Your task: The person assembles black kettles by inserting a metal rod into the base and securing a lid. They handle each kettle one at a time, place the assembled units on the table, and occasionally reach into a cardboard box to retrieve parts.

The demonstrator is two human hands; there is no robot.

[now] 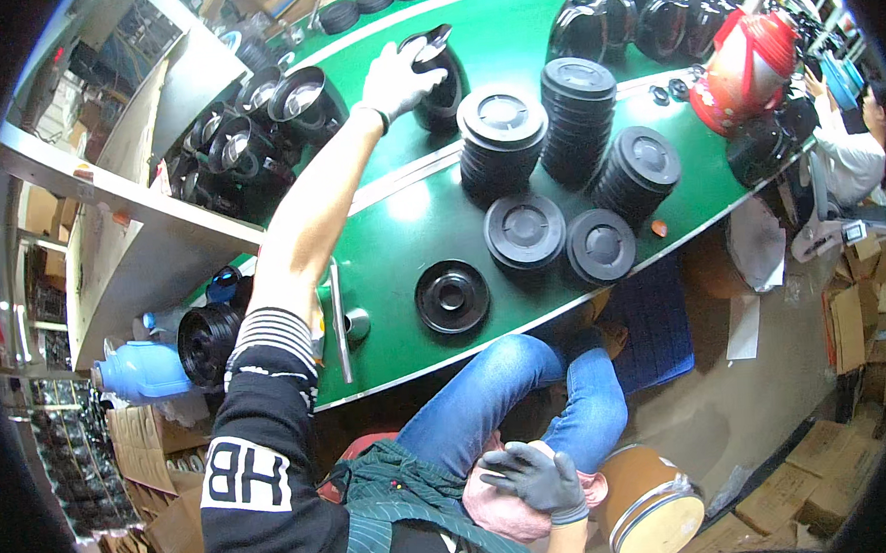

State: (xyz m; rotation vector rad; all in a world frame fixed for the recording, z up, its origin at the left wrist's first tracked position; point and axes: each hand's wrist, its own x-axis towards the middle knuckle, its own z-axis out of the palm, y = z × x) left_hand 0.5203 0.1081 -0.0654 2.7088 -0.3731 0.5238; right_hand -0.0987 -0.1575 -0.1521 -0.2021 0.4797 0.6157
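Observation:
My left hand [400, 81], in a pale glove, reaches far over the green table. Its fingers are closed around the upper part of a glossy black jug shell [442, 101], which stands upright with a pointed spout at its top. Just right of it rise stacks of ribbed black round lids [502, 118]. My right hand [539, 480], in a grey glove, lies over a pink, soft-looking thing [490, 509] on my lap. Its fingers are spread and hold nothing. A black round base with a raised centre ring [452, 296] lies flat near the table's front edge.
More black jug shells stand at the back right [585, 29] and, with open tops, at the left [298, 99]. A red jug [748, 65] stands at the right. A metal bar [340, 322] rises by the front edge. Another person [847, 155] sits at far right.

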